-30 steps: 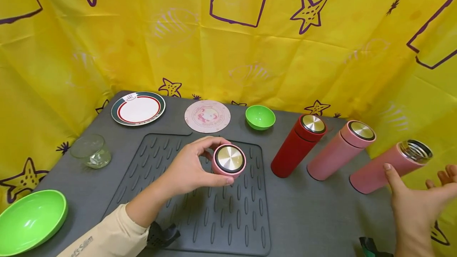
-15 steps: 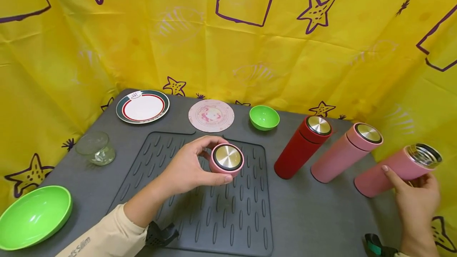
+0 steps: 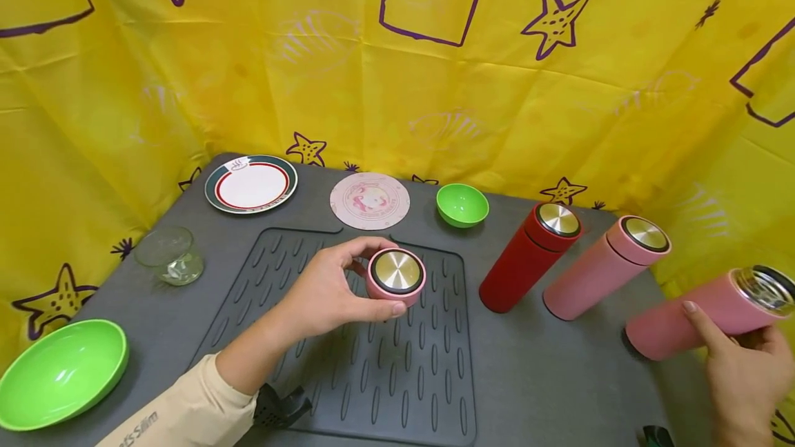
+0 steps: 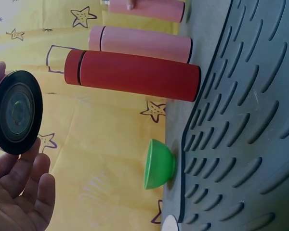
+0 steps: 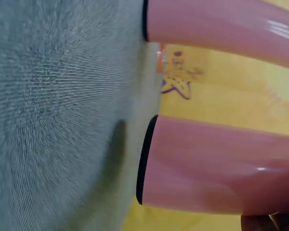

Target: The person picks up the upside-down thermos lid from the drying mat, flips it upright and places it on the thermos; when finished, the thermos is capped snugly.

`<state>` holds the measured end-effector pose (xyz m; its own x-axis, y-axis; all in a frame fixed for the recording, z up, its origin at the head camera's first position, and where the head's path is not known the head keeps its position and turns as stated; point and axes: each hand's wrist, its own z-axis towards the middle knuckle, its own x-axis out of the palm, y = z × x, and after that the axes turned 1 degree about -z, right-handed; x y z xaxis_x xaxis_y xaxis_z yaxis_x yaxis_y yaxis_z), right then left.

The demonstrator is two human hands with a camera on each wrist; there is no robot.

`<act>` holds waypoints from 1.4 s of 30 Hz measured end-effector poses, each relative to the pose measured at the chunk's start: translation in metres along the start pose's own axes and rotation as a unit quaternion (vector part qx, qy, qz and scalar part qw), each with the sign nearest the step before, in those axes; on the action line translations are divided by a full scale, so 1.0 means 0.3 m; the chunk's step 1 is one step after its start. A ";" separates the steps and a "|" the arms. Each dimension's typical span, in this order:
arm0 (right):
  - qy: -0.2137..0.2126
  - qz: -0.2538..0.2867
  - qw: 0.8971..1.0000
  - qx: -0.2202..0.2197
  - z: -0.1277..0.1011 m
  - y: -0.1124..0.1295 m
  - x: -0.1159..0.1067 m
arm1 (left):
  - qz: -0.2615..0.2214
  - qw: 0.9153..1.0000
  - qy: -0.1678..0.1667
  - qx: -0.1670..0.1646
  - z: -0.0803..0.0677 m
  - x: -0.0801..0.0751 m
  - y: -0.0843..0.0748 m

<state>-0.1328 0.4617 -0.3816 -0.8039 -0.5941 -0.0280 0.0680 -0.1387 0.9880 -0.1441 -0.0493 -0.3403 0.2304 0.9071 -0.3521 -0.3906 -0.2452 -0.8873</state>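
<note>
We hold a pink lid in our left hand, thumb and fingers curled round its rim, its steel top facing up. It hangs just above the ribbed grey mat, over the mat's far half. In the left wrist view the lid's dark underside shows, clear of the mat's surface.

Our right hand grips the open pink flask, thumb across its body, fingers wrapped beneath. The flask is tilted, steel mouth up and away; it sits well to the right of the mat, off its edge. The right wrist view shows its base lifted off the grey tabletop.

Between that flask and the mat stand a capped pink flask and a red flask, the red one nearest the mat. Beyond the mat's far edge lie a small green bowl, a pink coaster and a rimmed plate. Left of the mat sit a glass and a large green bowl.
</note>
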 end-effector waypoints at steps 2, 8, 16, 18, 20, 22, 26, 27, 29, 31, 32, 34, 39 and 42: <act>0.006 0.006 1.000 -0.004 -0.026 0.021 -0.015 | 0.001 1.000 -0.003 0.001 0.002 0.000 -0.005; 0.011 -0.036 0.994 -0.102 -0.109 0.072 -0.045 | 0.011 0.999 -0.047 -0.001 0.005 0.000 -0.024; 0.253 0.248 0.910 -0.216 -0.265 0.139 -0.002 | 0.025 0.996 -0.086 0.022 0.008 -0.004 -0.074; 0.311 0.263 0.880 -0.244 -0.313 0.138 0.033 | 0.018 0.995 -0.085 0.040 0.011 -0.002 -0.092; 0.340 0.251 0.868 -0.260 -0.367 0.133 0.077 | 0.011 0.995 -0.085 0.057 0.016 0.002 -0.115; 0.377 0.245 0.855 -0.259 -0.420 0.126 0.128 | 0.001 0.994 -0.081 0.078 0.024 0.009 -0.141; 0.416 0.158 0.847 -0.292 -0.507 0.121 0.229 | -0.018 0.991 -0.072 0.110 0.041 0.028 -0.199; 0.420 0.134 0.846 -0.301 -0.526 0.122 0.253 | -0.022 0.990 -0.070 0.119 0.045 0.033 -0.213; 0.428 0.097 0.840 -0.318 -0.562 0.127 0.297 | -0.025 0.988 -0.067 0.133 0.053 0.045 -0.239; 0.438 0.068 0.837 -0.320 -0.596 0.134 0.332 | -0.028 0.987 -0.063 0.147 0.059 0.057 -0.260; 0.446 0.061 0.835 -0.316 -0.611 0.138 0.347 | -0.028 0.986 -0.061 0.150 0.062 0.063 -0.268; 0.460 0.050 0.834 -0.301 -0.637 0.146 0.371 | -0.026 0.986 -0.055 0.155 0.067 0.075 -0.280; 0.478 0.043 0.830 -0.284 -0.680 0.162 0.414 | -0.015 0.986 -0.041 0.159 0.075 0.094 -0.285; 0.482 0.049 0.828 -0.284 -0.694 0.165 0.433 | -0.014 0.987 -0.035 0.154 0.078 0.097 -0.281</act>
<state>-0.1108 0.2128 -0.3680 0.0475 -0.9426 -0.3304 0.5918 -0.2399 0.7695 -0.1253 0.0059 -0.2687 0.1870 0.9361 -0.2979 -0.6397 -0.1141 -0.7601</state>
